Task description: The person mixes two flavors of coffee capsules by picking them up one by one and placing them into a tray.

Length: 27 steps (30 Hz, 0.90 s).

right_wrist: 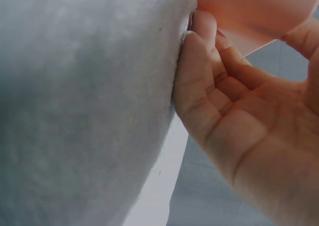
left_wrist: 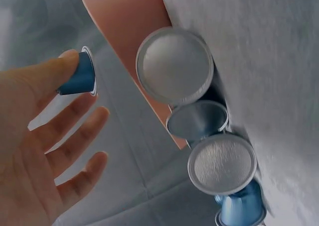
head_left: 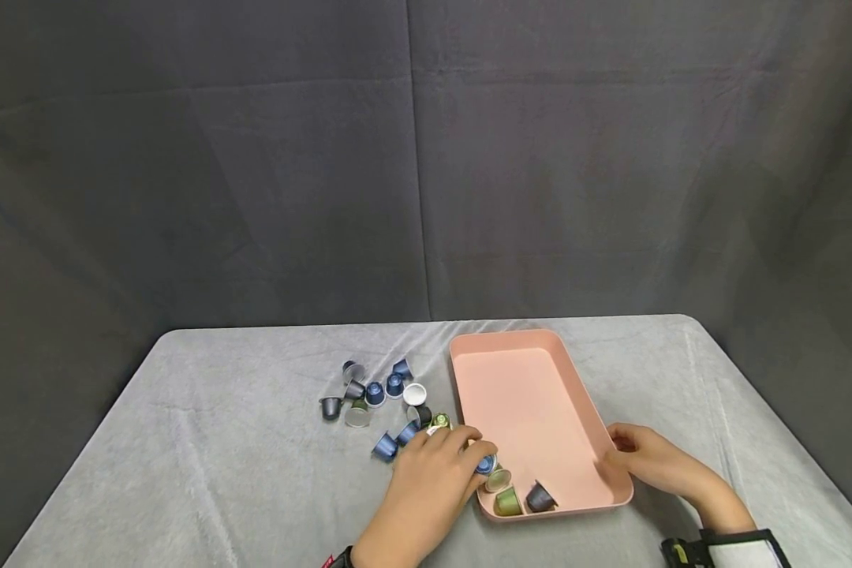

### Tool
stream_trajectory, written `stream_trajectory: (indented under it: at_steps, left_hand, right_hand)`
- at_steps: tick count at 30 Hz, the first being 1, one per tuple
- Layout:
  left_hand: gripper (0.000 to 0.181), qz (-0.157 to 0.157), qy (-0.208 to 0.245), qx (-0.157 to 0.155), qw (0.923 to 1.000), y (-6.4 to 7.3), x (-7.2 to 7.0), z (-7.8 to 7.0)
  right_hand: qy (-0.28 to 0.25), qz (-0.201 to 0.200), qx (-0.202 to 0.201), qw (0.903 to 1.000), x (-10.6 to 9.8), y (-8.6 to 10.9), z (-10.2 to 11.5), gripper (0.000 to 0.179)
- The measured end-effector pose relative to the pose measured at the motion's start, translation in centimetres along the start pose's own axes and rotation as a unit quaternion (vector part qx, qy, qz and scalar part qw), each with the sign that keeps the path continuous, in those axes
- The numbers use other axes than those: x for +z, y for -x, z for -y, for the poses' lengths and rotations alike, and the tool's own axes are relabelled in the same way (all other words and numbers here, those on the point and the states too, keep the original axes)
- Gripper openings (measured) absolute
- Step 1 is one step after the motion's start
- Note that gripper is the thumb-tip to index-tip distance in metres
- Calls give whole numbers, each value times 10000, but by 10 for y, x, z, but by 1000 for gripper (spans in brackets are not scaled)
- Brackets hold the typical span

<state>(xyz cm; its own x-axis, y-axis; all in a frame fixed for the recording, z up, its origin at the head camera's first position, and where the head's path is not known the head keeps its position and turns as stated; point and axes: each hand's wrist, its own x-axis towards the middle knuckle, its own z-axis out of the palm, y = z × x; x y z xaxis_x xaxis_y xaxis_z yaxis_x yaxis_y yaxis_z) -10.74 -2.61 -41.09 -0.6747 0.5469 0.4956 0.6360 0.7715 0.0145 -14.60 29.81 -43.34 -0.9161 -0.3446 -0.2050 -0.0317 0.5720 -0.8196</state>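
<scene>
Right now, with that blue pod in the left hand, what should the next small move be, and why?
I'd probably have the left hand let the blue pod go inside the tray: thumb and finger pinch it at the tray's left edge, a green pod and a dark pod lie inside, and the right hand holds the opposite side.
</scene>
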Motion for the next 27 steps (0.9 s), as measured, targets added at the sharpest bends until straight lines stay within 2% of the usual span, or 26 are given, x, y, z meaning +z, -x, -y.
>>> stream_trajectory:
  at_steps: [13, 27]
  left_hand:
    - [33, -140, -261, 540, 9981, 2, 5, -14]
    - [29, -299, -179, 647, 9973, 4, 12, -17]
  right_hand:
    - [9, -9, 12, 10000, 0, -1, -1, 31]
    - [28, 6, 80, 10000, 0, -1, 0, 27]
